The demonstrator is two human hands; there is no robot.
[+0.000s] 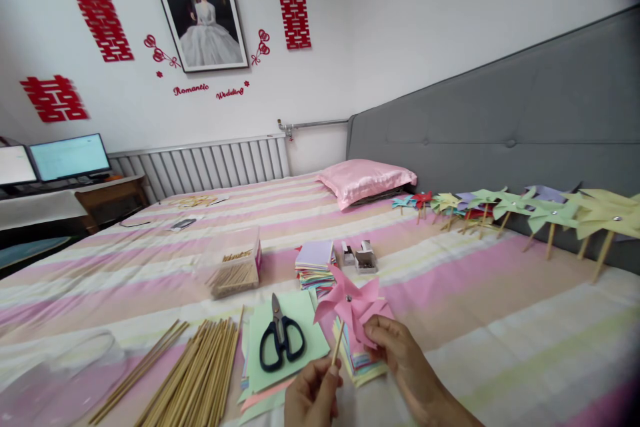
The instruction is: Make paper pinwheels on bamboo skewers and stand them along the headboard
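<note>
Both hands grasp a pink pinwheel [350, 307]: left hand [313, 393] pinching its wooden stick [338, 343], right hand [400, 353] holding a blade, above the bed [500, 320]

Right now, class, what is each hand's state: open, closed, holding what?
Left hand: closed on the wooden stick of the pink pinwheel.
Right hand: closed, pinching the pink pinwheel's paper edge.

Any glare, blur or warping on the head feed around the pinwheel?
Head view: soft, even room light; lamp glare on the black-framed portrait; wide-lens stretching toward the edges, dark top-right corner; pink paper pinwheel sharp, held in left hand and right hand, both slightly soft at the frame's bottom.
</note>
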